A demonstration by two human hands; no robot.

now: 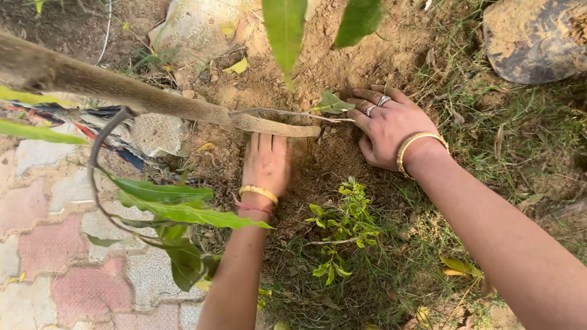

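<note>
Sapling trunk [104,86], slanting from upper left to centre, rooted in loose soil [322,153]. Leafy branch [178,212] overlaps the left forearm (bangled). Left hand [266,163], fingers flat together, presses soil beside the trunk base. Right hand [387,127], fingers spread, palm down, right of centre. Paving [16,234] lower left.

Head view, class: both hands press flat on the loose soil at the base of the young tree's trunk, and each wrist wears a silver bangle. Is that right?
Not quite. The head view shows gold bangles, not silver, on both wrists. The rest stands: the left hand and right hand press flat on the loose soil at the base of the trunk.
</note>
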